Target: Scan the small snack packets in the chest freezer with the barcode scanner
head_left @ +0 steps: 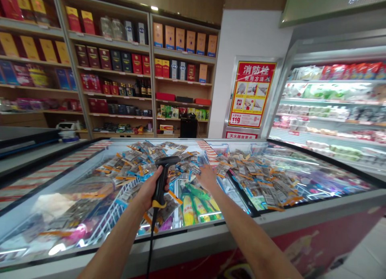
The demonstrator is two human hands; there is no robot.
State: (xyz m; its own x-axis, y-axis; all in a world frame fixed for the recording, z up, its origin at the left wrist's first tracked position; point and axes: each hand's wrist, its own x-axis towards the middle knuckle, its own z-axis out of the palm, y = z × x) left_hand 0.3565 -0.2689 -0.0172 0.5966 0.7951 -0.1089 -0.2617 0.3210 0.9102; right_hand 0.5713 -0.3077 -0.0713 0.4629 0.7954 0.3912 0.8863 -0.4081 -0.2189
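My left hand (152, 188) is wrapped round the handle of a black barcode scanner (163, 174) with yellow trim, its head upright and its cord hanging down. My right hand (207, 177) reaches over the chest freezer. Its bent fingers pinch the edge of a small packet (194, 172) with a blue strip; the fingertips are partly hidden. Many similar packets (144, 154) with orange and blue edges lie in a pile on the glass around both hands. Below them, yellow corn packs (196, 206) show between my forearms.
A second pile of packets (256, 174) lies on the freezer's right half. Wire baskets (111, 214) show through the glass. Behind stand shelves of boxes (116, 62), a red fire-hydrant poster (252, 94) and a lit refrigerated display (331, 106). The freezer's front edge (217, 232) is nearest me.
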